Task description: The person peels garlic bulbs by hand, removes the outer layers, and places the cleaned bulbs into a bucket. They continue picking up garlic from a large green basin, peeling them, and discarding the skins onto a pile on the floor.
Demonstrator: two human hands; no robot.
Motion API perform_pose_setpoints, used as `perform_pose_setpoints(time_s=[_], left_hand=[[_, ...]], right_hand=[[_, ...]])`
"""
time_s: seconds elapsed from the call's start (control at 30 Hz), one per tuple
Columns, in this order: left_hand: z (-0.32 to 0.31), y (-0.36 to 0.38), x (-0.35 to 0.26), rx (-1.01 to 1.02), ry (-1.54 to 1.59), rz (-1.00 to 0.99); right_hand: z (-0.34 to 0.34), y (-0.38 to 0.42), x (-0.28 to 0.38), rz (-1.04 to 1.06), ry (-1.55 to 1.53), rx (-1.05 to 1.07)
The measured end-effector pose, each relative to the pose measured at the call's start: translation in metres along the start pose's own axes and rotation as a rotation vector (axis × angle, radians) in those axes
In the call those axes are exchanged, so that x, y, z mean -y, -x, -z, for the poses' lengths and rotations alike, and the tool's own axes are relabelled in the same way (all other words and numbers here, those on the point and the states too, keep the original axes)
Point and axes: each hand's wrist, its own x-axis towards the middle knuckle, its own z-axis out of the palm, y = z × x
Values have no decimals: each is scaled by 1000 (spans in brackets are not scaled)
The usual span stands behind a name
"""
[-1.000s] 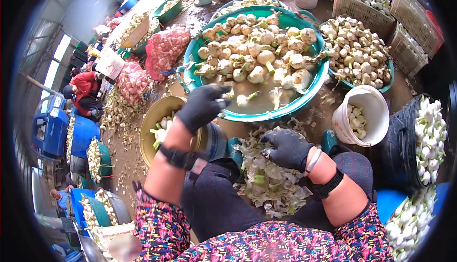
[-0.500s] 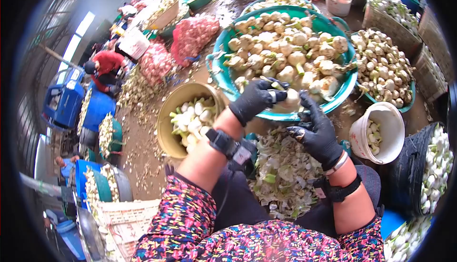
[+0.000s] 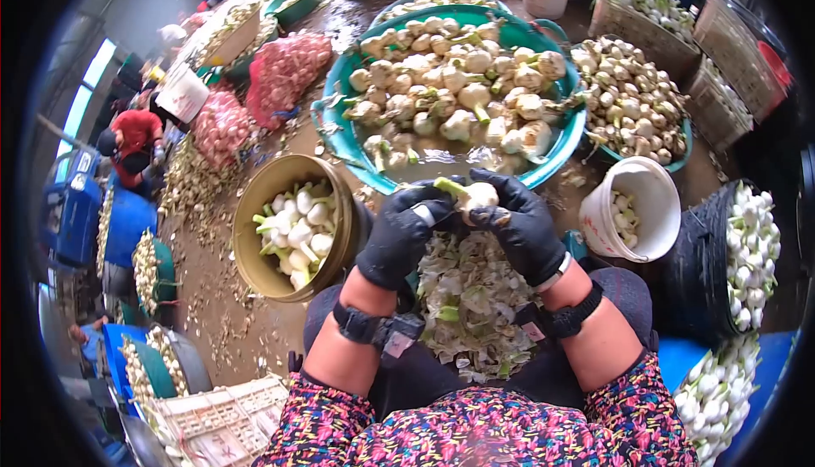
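Between my two black-gloved hands is a whitish garlic bulb [image 3: 480, 199] with a short green stem pointing left. My right hand [image 3: 525, 222] is closed around the bulb's right side, thumb in front. On the stem side, the curled fingers of my left hand [image 3: 409, 227] are closed against it; a pale band shows on one finger. Just beyond stands a large teal tub [image 3: 338, 146] of unpeeled bulbs in murky water. Below my hands lies a heap of peeled skins [image 3: 475, 306] between my knees.
To the left, a tan bucket [image 3: 246, 250] holds peeled bulbs. A white bucket [image 3: 658, 212] with a few bulbs stands right, beside a black container [image 3: 688, 272] of white bulbs. Red mesh sacks [image 3: 289, 72] lie farther back. A person in red [image 3: 136, 136] crouches at far left.
Both hands have drawn back from the tub's rim toward my body and closer together, bringing the garlic bulb over the skins. The whole view has shifted, with surroundings sitting farther left.
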Motion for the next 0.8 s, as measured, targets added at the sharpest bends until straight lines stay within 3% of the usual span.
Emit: perform_pose_setpoints(time_s=[0.07,0.1,0.13,0.2,0.4,0.47,0.5,0.6,0.63,0.67,0.7,0.73,0.77,0.8], left_hand=[[-3,1,-6,-65,53,61],[1,1,-8,12,-204,-130],[-1,0,-9,14,-203,-128],[-5,0,-13,-2,-54,27],[-9,-7,-3,-25,164,139],[-6,-6,-3,-1,132,138],[-4,-5,-3,18,100,138],[0,-2,0,50,-123,31],[2,-2,1,53,-121,33],[4,-2,3,30,-313,-103],[5,-2,6,7,-506,-239],[5,-3,9,8,-505,-235],[5,-5,14,-19,-395,-217],[5,-7,16,-48,-284,-199]], right_hand=[[1,-1,0,-3,4,-20],[1,-1,2,6,6,-11],[0,-1,3,16,7,2],[1,-1,1,42,76,-3],[6,-2,-12,247,132,105],[8,-3,-11,411,660,58],[7,1,-12,333,459,63],[4,0,-9,187,427,-31],[2,5,0,109,264,-15],[7,4,1,107,265,-18],[14,2,0,-74,134,121],[15,2,1,-254,0,260],[14,4,3,-515,-300,190],[9,6,4,-518,-302,189]])
